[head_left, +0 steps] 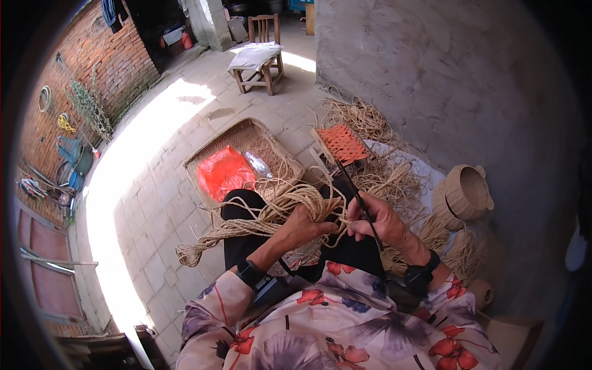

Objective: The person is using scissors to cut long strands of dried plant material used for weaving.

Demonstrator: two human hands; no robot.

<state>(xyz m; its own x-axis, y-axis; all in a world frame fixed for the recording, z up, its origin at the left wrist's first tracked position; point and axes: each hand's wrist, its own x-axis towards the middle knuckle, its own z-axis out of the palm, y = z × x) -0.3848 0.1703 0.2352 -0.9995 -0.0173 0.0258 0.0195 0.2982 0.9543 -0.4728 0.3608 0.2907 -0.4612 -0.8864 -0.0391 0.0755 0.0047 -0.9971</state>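
A thick bundle of tan braided straw rope [271, 213] lies across my lap, its folded end hanging out to the left. My left hand [302, 227] is closed around the middle of this bundle, thumb pointing right. Just to the right, my right hand [385, 221] is closed on a long, thin, dark tool [353, 185] that slants up and away; its exact kind is hard to make out. The right fingertips are close to loose strands at the bundle's right end, and whether they pinch a strand cannot be told.
Ahead stands a woven tray [280, 137] with a red plastic bag [225, 172]. A small stool with an orange woven seat [342, 143] is beside it. Rope heaps [364, 117] and woven baskets [465, 190] lie along the grey wall [444, 74]. A wooden chair [262, 58] stands farther off.
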